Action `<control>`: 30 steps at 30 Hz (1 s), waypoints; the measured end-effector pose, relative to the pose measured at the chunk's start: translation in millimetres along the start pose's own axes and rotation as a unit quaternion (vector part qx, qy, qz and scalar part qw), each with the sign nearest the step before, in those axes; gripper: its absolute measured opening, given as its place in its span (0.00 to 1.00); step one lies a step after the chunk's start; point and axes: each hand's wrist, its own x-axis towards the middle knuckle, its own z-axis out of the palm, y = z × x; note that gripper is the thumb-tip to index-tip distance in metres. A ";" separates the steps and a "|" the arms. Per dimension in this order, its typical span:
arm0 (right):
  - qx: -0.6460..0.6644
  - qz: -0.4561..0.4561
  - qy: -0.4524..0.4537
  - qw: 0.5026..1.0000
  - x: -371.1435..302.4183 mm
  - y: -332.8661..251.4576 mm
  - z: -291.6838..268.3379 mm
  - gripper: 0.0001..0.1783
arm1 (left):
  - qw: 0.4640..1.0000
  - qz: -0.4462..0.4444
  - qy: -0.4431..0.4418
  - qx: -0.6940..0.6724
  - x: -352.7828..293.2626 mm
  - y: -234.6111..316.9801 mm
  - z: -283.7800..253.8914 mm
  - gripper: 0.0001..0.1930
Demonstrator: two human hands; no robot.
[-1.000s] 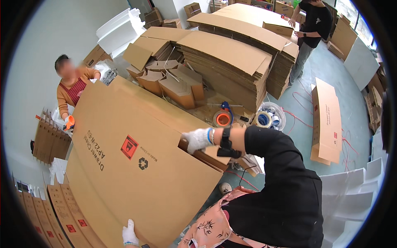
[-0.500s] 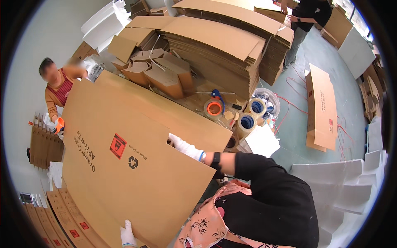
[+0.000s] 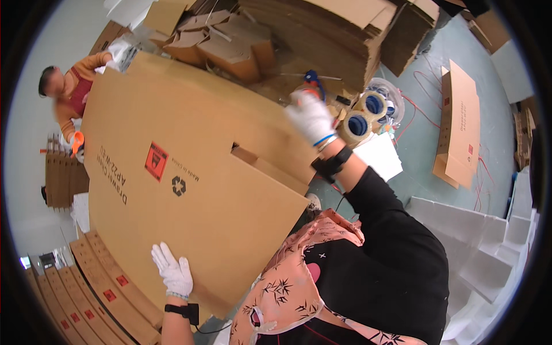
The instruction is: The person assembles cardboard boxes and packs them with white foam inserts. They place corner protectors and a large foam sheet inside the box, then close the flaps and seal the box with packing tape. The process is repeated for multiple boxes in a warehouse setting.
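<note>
A large brown cardboard box (image 3: 218,213) lies in front of me, with a red label and black print on top. One of its flaps stands slightly raised, leaving a gap along the far right side. My left hand (image 3: 174,273), in a white glove, rests flat on the near part of the box, fingers stretched out. My right hand (image 3: 313,118), also gloved, is over a tape dispenser (image 3: 314,80) with a blue frame and an orange core, at the box's far right edge. Blur and the glove hide whether its fingers are closed on the dispenser.
At the far left, a co-worker (image 3: 75,95) holds an orange tape dispenser (image 3: 77,142) at the box's end. Clear tape rolls (image 3: 357,125) stand right of my right hand. Stacked cardboard (image 3: 322,40) lies beyond, a folded carton (image 3: 460,123) and white foam (image 3: 460,230) at right.
My right hand has left the box's flap edge and moved up to the tape dispenser. My left hand has slid farther onto the box top and opened flat. The view has shifted.
</note>
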 end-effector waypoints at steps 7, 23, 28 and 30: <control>-0.211 0.183 0.032 0.960 37.9 63.0 -0.6 0.38 | 0.999 0.005 -0.037 -0.007 -0.8 -9.9 2.0 0.40; 0.572 0.211 -0.242 0.755 94.9 29.7 13.1 0.17 | 0.999 0.013 -0.039 -0.013 -4.4 -15.6 4.8 0.42; 0.579 0.155 -0.441 0.668 121.1 -59.7 46.5 0.20 | 0.998 0.008 -0.058 0.004 6.5 -14.3 -2.9 0.44; 0.428 0.070 -0.512 0.742 132.1 -77.1 89.5 0.23 | 0.998 -0.001 -0.070 0.007 12.3 -14.1 -5.3 0.44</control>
